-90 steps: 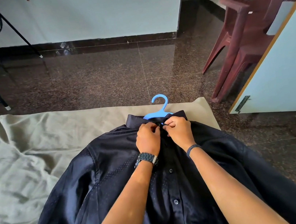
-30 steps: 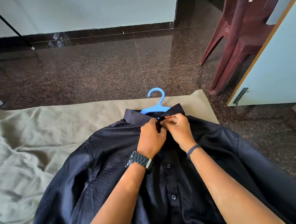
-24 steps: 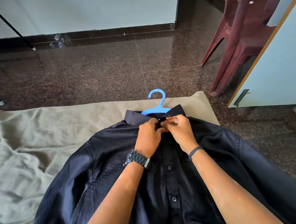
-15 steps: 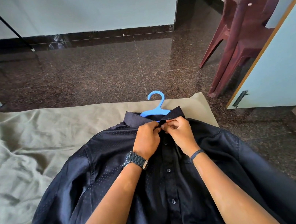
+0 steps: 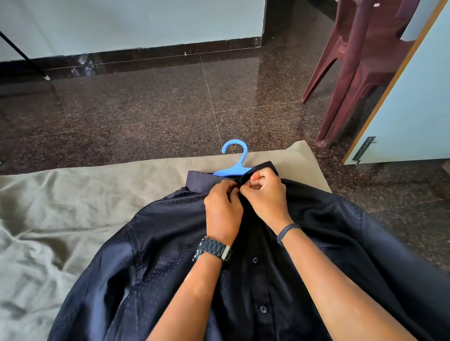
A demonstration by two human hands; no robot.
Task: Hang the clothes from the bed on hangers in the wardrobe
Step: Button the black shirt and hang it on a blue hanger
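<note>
While both hands (image 5: 247, 200) pinch collar, shirt (image 5: 151, 269) lies lengthwise w/ hanger (image 5: 233, 166) hook pointing away.

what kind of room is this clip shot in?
Most likely a bedroom at home. A dark shirt on a blue hanger lies on a bed sheet, an open cupboard door stands at right, probably the wardrobe, and stacked plastic chairs sit on the polished stone floor.
</note>
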